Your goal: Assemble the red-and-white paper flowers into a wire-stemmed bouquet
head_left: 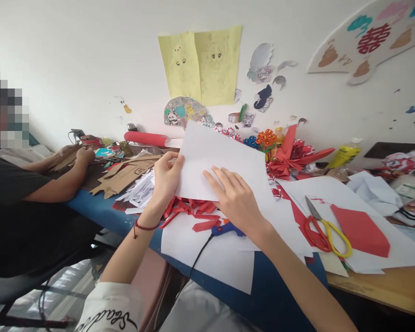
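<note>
My left hand [168,174] pinches the left edge of a white sheet of paper [221,147], which is raised and tilted above the table. Flat against the sheet's lower part lies my right hand [233,196], its fingers stretched out. Beneath them are folded red paper strips [193,212] and a blue glue gun [230,229] with a black cord, partly hidden by my right hand. More white paper [210,263] lies under the glue gun. Scissors [327,233] with one red and one yellow handle rest to the right, beside a red paper piece [363,230].
A co-worker's hands [79,154] hold brown cardboard at the left. Cut white strips [138,189] and cardboard pieces [124,173] lie between us. Along the wall stand a red roll [147,138], paper flowers [265,138], a large red paper bow [288,159] and a yellow bottle [345,153].
</note>
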Action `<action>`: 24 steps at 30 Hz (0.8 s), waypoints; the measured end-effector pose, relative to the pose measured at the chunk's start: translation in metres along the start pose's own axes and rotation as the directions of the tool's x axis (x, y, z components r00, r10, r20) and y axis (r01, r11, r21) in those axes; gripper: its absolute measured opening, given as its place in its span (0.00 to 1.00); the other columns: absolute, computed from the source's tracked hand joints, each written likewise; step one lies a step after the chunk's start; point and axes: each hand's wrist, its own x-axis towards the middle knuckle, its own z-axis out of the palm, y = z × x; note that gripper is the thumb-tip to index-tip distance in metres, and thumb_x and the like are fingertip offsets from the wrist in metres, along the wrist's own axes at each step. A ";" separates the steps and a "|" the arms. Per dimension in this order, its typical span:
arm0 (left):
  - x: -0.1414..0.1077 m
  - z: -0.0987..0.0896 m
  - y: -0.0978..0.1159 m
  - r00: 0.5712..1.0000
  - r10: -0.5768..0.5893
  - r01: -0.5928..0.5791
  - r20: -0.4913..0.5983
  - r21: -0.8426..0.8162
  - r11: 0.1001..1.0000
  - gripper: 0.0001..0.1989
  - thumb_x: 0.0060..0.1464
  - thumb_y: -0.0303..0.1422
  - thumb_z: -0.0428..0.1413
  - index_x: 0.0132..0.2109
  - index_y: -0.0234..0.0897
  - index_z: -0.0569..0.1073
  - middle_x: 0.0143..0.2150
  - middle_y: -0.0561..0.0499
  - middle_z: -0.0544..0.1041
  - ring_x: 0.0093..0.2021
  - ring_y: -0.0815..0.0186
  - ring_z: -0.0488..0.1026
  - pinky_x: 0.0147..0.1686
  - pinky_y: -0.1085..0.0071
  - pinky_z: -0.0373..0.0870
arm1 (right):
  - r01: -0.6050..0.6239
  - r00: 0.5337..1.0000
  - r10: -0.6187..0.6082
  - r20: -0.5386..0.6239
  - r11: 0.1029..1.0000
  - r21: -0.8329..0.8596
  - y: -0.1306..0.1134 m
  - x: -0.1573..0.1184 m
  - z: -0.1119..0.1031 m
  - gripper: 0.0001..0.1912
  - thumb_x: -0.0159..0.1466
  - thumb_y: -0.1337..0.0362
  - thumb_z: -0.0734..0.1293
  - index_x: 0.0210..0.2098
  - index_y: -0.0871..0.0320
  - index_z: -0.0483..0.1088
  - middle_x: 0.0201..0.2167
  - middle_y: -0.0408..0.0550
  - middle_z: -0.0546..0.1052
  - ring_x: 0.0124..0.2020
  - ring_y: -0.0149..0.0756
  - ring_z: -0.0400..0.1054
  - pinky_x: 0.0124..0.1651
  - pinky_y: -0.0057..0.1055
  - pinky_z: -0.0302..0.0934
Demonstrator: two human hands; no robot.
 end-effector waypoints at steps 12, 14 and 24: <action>-0.009 -0.040 -0.013 0.993 -0.035 0.015 -0.116 -0.174 0.985 0.18 0.57 0.39 0.58 0.53 0.40 0.72 0.41 0.48 0.80 0.36 0.62 0.79 0.33 0.71 0.75 | 0.166 0.986 -0.166 0.002 0.985 0.053 -0.002 0.099 0.062 0.34 0.69 0.80 0.47 0.72 0.52 0.49 0.68 0.52 0.60 0.62 0.48 0.62 0.57 0.46 0.64; -0.020 -0.046 -0.016 0.999 -0.052 0.048 -0.007 -0.270 0.962 0.23 0.58 0.41 0.59 0.59 0.40 0.68 0.49 0.45 0.80 0.45 0.58 0.80 0.41 0.67 0.77 | 0.163 0.986 -0.166 0.020 0.982 0.097 -0.006 0.104 0.071 0.34 0.69 0.79 0.47 0.72 0.53 0.48 0.68 0.52 0.61 0.61 0.46 0.64 0.55 0.45 0.65; -0.036 -0.057 -0.062 0.997 0.050 -0.040 0.053 -0.187 0.982 0.33 0.52 0.36 0.66 0.63 0.39 0.68 0.54 0.43 0.79 0.49 0.57 0.80 0.48 0.65 0.78 | 0.055 0.982 -0.125 0.145 0.911 0.410 -0.008 0.099 0.086 0.40 0.63 0.80 0.52 0.72 0.53 0.48 0.65 0.50 0.67 0.60 0.44 0.65 0.57 0.42 0.65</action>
